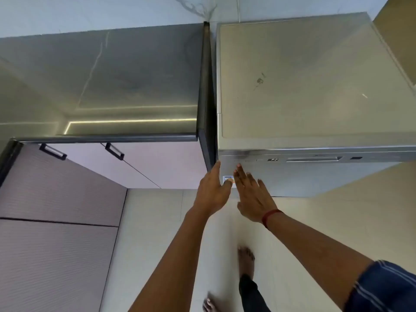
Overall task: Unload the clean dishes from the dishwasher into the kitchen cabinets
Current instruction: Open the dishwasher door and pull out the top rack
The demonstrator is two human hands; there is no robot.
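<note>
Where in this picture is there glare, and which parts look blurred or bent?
Head view: a bright light strip reflects on the dark countertop; the edges of the dishwasher splay outward, a wide-angle effect; the left hand and right hand look slightly soft; the foot at the bottom edge is smeared.

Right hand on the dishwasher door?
Cannot tell. In the head view, the right hand overlaps the dishwasher door with straight fingers, but neither contact nor a gap shows plainly.

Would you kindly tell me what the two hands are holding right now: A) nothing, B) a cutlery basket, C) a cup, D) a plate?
A: the left hand and right hand reach with straight, empty fingers toward the closed dishwasher front.
</note>
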